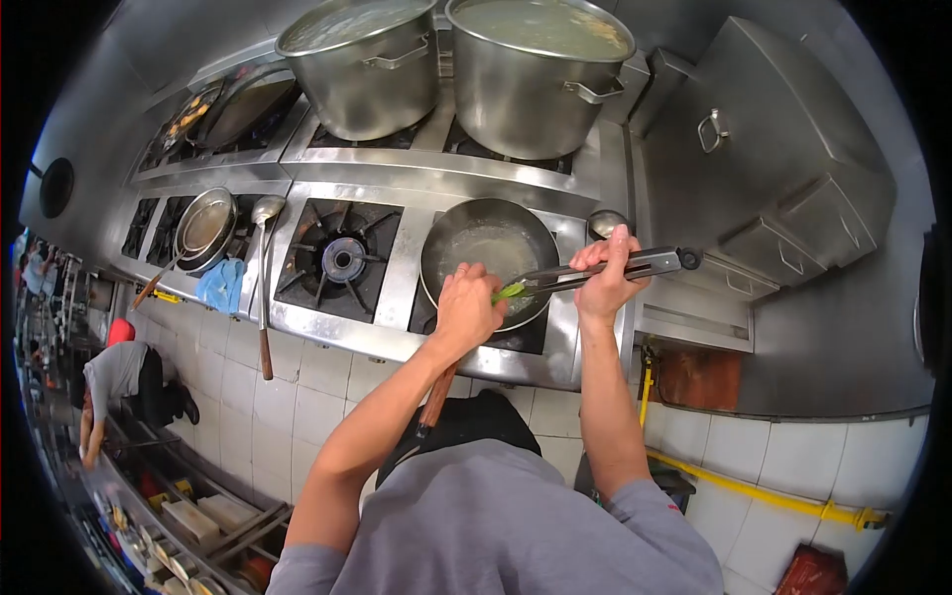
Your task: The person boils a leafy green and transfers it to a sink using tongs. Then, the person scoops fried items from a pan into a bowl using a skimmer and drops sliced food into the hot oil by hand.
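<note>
A dark frying pan [444,248] sits on the front right burner, with a thin layer of cloudy liquid in its base. Its wooden handle [437,399] points toward my body. Over the pan's near side, my left hand [468,305] has its fingers closed on a bright green vegetable piece [509,292]; its full shape is hidden. My right hand [607,285] grips metal tongs [650,263] with a dark end. The tongs reach left over the pan, and their tips meet the green piece beside my left fingers.
Two large stockpots [372,84] stand behind. Left of the pan are a bare burner [343,259], a long ladle [264,268], a blue cloth [221,285] and strainers [206,223]. A small ladle [606,223] lies right. Another person [124,372] bends at far left.
</note>
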